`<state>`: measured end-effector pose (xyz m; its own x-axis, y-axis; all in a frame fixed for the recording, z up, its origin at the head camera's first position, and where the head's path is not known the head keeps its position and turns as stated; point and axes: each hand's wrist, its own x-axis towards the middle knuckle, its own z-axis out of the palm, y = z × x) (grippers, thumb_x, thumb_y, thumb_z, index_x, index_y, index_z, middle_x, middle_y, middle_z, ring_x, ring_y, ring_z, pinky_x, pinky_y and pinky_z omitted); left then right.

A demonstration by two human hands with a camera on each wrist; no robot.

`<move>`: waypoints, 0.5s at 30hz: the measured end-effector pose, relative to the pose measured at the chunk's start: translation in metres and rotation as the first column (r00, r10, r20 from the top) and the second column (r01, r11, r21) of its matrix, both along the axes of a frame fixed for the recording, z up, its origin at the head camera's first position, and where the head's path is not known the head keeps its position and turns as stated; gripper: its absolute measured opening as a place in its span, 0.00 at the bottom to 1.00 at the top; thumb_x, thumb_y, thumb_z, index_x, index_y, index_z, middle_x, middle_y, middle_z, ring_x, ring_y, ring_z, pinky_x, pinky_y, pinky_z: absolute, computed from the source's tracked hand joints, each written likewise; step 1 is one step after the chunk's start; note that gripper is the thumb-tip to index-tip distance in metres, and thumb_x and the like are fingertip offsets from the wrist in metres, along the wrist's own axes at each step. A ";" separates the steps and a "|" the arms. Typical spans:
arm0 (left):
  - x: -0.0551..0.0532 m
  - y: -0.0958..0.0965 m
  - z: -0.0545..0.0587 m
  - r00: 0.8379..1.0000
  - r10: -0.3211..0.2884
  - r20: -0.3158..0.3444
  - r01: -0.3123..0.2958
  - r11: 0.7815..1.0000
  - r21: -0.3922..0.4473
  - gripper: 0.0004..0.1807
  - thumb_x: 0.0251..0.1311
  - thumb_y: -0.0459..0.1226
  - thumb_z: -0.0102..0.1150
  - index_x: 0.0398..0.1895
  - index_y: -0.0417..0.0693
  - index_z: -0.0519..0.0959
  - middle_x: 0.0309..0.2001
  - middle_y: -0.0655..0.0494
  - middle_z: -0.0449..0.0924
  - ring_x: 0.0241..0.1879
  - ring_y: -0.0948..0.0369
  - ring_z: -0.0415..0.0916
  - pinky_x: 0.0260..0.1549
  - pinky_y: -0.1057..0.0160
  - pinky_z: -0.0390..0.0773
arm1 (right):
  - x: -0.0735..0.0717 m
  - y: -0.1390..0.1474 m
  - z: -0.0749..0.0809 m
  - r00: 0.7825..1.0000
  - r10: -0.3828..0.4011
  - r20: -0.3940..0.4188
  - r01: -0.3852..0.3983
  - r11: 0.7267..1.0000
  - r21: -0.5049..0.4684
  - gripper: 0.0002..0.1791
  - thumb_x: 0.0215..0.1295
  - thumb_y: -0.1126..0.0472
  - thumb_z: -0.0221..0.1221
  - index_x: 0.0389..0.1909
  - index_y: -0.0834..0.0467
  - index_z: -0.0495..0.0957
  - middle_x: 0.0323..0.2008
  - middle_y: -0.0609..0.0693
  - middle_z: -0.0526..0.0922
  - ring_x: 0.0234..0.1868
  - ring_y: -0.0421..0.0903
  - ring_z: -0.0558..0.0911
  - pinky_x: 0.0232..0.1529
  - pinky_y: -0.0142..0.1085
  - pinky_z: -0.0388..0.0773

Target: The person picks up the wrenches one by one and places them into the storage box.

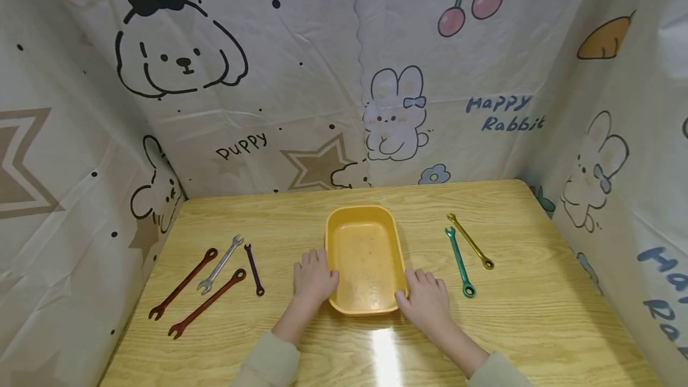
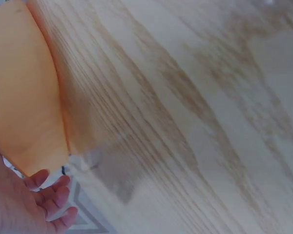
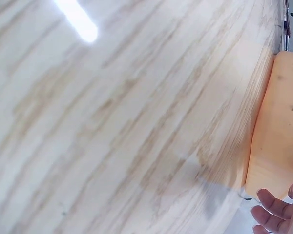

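A yellow plastic tray with rounded corners lies flat on the table, with nothing inside. My left hand holds its left side, thumb over the rim and fingers outside. At the lower right side, my right hand holds the rim the same way. In the left wrist view, the left hand's fingers bend loosely by the tray's outer wall. The right wrist view catches the right hand's fingers beside the wall, cut off by the frame edge.
Left of the tray lie two red combination wrenches, a silver open-end wrench and a purple wrench. A green wrench and a gold wrench lie to the right. Printed cloth surrounds the wooden table.
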<state>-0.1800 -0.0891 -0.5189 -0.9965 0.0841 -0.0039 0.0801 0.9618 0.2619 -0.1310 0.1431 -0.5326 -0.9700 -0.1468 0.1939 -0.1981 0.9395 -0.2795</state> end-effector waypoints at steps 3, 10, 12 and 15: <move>-0.006 -0.001 -0.001 1.000 0.018 0.009 -0.018 1.000 -0.009 0.24 0.56 0.48 0.51 0.48 0.40 0.66 0.41 0.44 0.69 0.43 0.49 0.65 0.39 0.49 0.65 | 0.000 0.000 0.000 1.000 0.000 0.001 0.000 1.000 -0.003 0.09 0.54 0.54 0.55 0.27 0.54 0.66 0.23 0.45 0.66 0.24 0.44 0.62 0.29 0.39 0.62; -0.011 -0.002 -0.001 0.999 0.028 0.029 -0.028 1.000 -0.010 0.28 0.56 0.50 0.51 0.54 0.41 0.63 0.46 0.43 0.68 0.47 0.47 0.64 0.43 0.47 0.64 | -0.001 0.000 -0.003 0.999 -0.001 -0.032 0.002 1.000 0.004 0.09 0.53 0.54 0.54 0.26 0.53 0.66 0.22 0.45 0.65 0.23 0.44 0.62 0.28 0.39 0.61; -0.012 -0.001 -0.001 0.998 0.031 0.046 -0.030 0.999 -0.013 0.28 0.56 0.49 0.50 0.55 0.42 0.63 0.46 0.43 0.68 0.47 0.47 0.64 0.43 0.47 0.64 | -0.001 0.000 -0.004 0.999 -0.002 -0.034 0.002 1.000 0.002 0.09 0.53 0.54 0.54 0.26 0.53 0.66 0.22 0.45 0.65 0.23 0.45 0.62 0.28 0.39 0.61; -0.012 0.000 0.000 0.998 0.034 0.055 -0.034 0.999 -0.014 0.26 0.56 0.47 0.50 0.54 0.42 0.63 0.45 0.43 0.68 0.46 0.48 0.64 0.43 0.47 0.64 | -0.001 0.000 -0.005 0.999 -0.003 -0.036 0.003 1.000 0.000 0.09 0.53 0.54 0.54 0.26 0.53 0.66 0.22 0.45 0.65 0.23 0.45 0.62 0.28 0.40 0.61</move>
<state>-0.1924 -0.0893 -0.5194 -0.9970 0.0498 -0.0596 0.0333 0.9671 0.2522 -0.1323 0.1431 -0.5372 -0.9627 -0.1439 0.2290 -0.2053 0.9401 -0.2720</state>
